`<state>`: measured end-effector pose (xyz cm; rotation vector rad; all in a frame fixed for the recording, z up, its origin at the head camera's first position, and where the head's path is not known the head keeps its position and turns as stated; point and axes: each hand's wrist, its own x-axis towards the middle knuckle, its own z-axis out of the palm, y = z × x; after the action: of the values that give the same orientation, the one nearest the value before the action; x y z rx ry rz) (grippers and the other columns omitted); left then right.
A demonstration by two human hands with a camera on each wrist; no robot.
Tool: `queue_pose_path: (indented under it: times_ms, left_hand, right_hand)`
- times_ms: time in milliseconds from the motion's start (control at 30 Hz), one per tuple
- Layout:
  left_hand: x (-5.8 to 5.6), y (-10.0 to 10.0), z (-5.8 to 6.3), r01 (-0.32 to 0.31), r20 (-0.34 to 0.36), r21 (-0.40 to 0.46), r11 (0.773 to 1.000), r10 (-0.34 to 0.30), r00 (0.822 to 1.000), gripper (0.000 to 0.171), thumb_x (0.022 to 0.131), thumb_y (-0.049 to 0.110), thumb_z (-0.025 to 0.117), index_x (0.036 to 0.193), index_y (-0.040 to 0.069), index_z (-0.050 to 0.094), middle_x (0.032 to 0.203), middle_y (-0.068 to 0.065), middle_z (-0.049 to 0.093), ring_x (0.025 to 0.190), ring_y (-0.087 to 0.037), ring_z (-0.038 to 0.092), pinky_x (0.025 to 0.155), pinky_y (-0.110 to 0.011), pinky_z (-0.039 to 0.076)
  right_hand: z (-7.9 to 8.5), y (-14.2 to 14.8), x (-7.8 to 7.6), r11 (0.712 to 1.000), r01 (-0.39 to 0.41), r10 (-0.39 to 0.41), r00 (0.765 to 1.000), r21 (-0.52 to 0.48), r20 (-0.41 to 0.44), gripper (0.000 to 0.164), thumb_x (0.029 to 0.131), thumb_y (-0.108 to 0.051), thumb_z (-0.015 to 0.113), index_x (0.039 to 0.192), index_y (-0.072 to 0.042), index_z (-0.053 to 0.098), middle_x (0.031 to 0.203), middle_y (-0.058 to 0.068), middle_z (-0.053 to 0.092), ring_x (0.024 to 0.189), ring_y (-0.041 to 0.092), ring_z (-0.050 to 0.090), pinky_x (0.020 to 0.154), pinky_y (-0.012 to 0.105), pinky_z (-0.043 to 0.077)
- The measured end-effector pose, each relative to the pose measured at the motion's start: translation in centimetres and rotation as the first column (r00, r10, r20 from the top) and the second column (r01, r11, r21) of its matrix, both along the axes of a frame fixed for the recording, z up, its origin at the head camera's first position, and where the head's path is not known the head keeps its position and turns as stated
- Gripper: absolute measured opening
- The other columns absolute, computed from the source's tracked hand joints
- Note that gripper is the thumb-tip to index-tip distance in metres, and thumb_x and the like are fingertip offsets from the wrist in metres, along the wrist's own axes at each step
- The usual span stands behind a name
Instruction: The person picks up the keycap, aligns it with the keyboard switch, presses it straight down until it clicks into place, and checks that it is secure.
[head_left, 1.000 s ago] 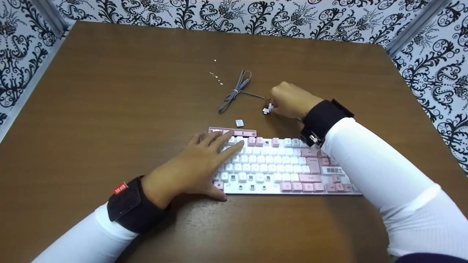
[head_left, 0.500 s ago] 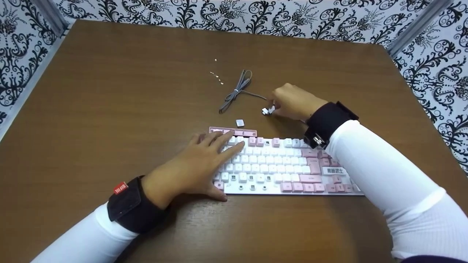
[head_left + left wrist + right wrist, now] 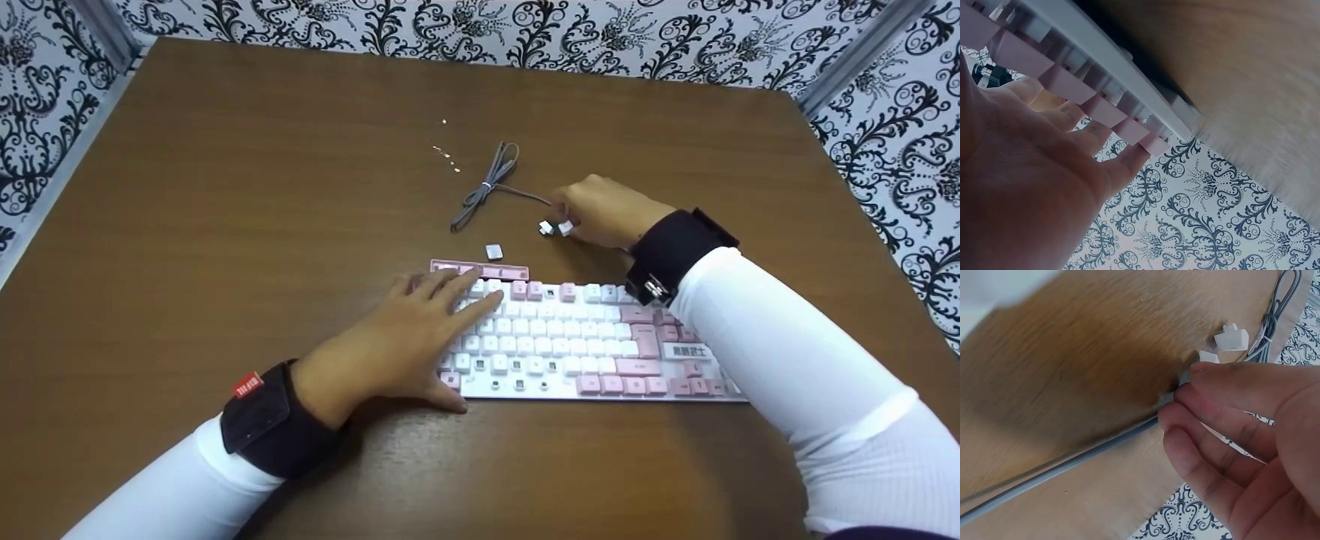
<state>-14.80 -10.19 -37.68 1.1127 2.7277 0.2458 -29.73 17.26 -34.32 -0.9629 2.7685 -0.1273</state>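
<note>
Keycap (image 3: 565, 227) in right hand (image 3: 601, 208)

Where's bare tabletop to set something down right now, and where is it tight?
Bare table lies left of the left hand and the small pale bits, in front of the keyboard's middle, and beyond the right hand. Just behind the keyboard it is crowded: loose keycaps, the cable and right hand sit close together.

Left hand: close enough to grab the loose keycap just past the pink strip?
Probably yes. The left hand is on the keyboard, fingertips by the pink strip, and the keycap lies uncovered just beyond. Only the strip sits between, and it looks low enough to reach over.
</note>
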Motion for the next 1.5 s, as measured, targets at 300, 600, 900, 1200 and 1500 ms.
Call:
queue_pose_path:
  times_ms: [300, 600, 900, 1200, 1500]
  left_hand:
    - [0.0, 0.0, 0.1, 0.01, -0.02, -0.009, 1.0, -0.01, 1.0, 0.125, 0.064, 0.072, 0.079, 0.162, 0.025, 0.018, 0.167, -0.018, 0.017, 0.148, -0.043, 0.027, 0.114, -0.069, 0.028]
    - [0.0, 0.0, 0.1, 0.008, -0.003, -0.005, 1.0, -0.008, 1.0, 0.124, 0.065, 0.071, 0.079, 0.162, 0.025, 0.016, 0.167, -0.017, 0.016, 0.149, -0.043, 0.025, 0.115, -0.07, 0.026]
    - [0.0, 0.0, 0.1, 0.005, -0.004, -0.007, 1.0, -0.005, 1.0, 0.125, 0.064, 0.071, 0.079, 0.162, 0.025, 0.017, 0.167, -0.017, 0.015, 0.149, -0.043, 0.025, 0.115, -0.07, 0.025]
    - [0.0, 0.0, 0.0, 0.007, -0.012, 0.007, 1.0, -0.007, 1.0, 0.125, 0.063, 0.071, 0.08, 0.161, 0.025, 0.018, 0.167, -0.016, 0.016, 0.149, -0.042, 0.026, 0.115, -0.069, 0.026]
    - [0.0, -0.1, 0.0, 0.007, -0.014, 0.01, 1.0, -0.007, 1.0, 0.125, 0.063, 0.072, 0.08, 0.161, 0.025, 0.019, 0.167, -0.016, 0.018, 0.148, -0.041, 0.027, 0.115, -0.068, 0.027]
  right_hand:
    - [0.3, 0.2, 0.1, 0.999, 0.021, -0.022, 0.999, 0.031, 0.031, 0.012, 0.081, 0.004, 0.068, 0.088, -0.004, 0.062, 0.078, 0.006, 0.06, 0.072, 0.021, 0.053, 0.063, 0.032, 0.044]
    - [0.4, 0.3, 0.3, 0.999, -0.025, 0.025, 1.0, 0.019, -0.002, 0.017, 0.079, 0.007, 0.065, 0.091, -0.004, 0.061, 0.081, 0.008, 0.058, 0.077, 0.023, 0.053, 0.065, 0.034, 0.043]
    - [0.7, -0.4, 0.5, 0.998, -0.013, 0.012, 1.0, 0.058, 0.022, 0.022, 0.082, -0.002, 0.072, 0.103, -0.002, 0.066, 0.099, 0.013, 0.068, 0.09, 0.028, 0.062, 0.081, 0.043, 0.054]
    - [0.3, -0.6, 0.6, 0.998, 0.055, -0.054, 0.998, 0.044, -0.023, 0.021, 0.084, -0.02, 0.079, 0.084, -0.003, 0.066, 0.076, 0.006, 0.06, 0.069, 0.022, 0.052, 0.064, 0.036, 0.045]
    - [0.1, -0.6, 0.6, 0.998, 0.015, -0.013, 0.999, 0.063, -0.034, 0.016, 0.086, -0.012, 0.076, 0.078, -0.003, 0.065, 0.071, 0.003, 0.056, 0.066, 0.02, 0.049, 0.062, 0.034, 0.042]
